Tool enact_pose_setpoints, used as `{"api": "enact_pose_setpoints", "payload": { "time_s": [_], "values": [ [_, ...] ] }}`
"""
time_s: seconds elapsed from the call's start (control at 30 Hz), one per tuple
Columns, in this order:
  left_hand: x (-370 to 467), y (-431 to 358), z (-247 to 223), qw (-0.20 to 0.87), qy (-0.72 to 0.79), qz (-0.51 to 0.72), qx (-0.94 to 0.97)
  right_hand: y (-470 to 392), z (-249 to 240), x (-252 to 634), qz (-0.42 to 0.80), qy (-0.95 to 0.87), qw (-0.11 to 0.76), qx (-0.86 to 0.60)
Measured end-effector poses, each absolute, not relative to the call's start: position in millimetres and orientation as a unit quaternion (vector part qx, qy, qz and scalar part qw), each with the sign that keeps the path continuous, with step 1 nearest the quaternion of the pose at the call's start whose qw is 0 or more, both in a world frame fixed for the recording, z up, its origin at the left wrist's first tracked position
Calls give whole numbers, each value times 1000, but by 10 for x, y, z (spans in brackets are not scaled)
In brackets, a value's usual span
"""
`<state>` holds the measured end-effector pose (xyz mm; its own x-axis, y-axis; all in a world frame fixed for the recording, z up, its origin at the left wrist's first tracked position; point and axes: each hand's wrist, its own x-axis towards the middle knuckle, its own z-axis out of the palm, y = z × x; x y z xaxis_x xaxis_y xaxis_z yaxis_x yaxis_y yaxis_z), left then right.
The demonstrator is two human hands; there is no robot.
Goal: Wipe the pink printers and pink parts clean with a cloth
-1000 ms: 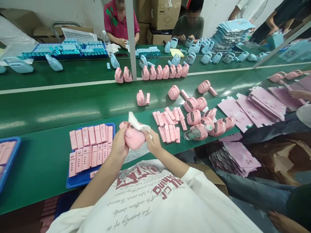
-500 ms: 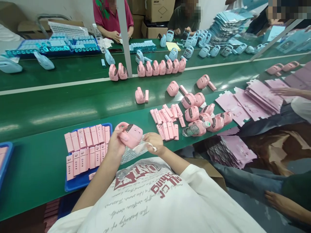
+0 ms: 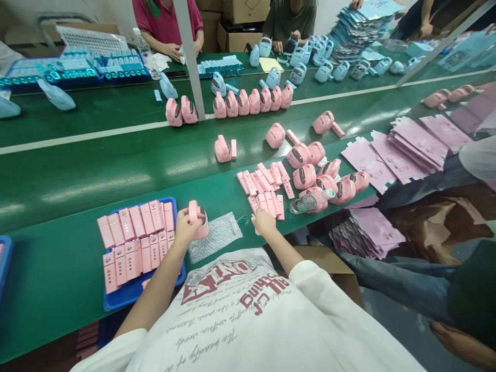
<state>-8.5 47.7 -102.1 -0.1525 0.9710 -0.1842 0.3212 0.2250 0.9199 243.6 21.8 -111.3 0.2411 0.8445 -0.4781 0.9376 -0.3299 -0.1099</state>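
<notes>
My left hand is closed round the handle of a pink case, which stands on the green table beside the blue tray. Just right of it lies a clear bubble-wrap pouch. My right hand is at the near edge of a group of pink boxes, its fingers pressed on something white and thin, mostly hidden. Close by on the right, a clear bottle lies against several pink cases.
A blue tray bears rows of pink boxes at left. Beyond, pink cases line a divider, with blue cases behind. Flat pink cartons lie at right. People sit across the table and at right.
The pink case has moved down onto the table, turned in my left hand. My right hand has moved right, away from it, with the white thing. The bubble-wrap pouch is now uncovered.
</notes>
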Motion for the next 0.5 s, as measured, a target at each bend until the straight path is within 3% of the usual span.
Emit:
{"api": "enact_pose_setpoints", "payload": {
  "time_s": [0.2, 0.5],
  "values": [
    [-305, 437, -1320, 252, 573, 210, 751, 283, -1263, 2332, -225, 560, 135, 786],
    [-443, 398, -1198, 201, 704, 113, 672, 449, -1343, 2333, -225, 554, 154, 786]
  ]
}}
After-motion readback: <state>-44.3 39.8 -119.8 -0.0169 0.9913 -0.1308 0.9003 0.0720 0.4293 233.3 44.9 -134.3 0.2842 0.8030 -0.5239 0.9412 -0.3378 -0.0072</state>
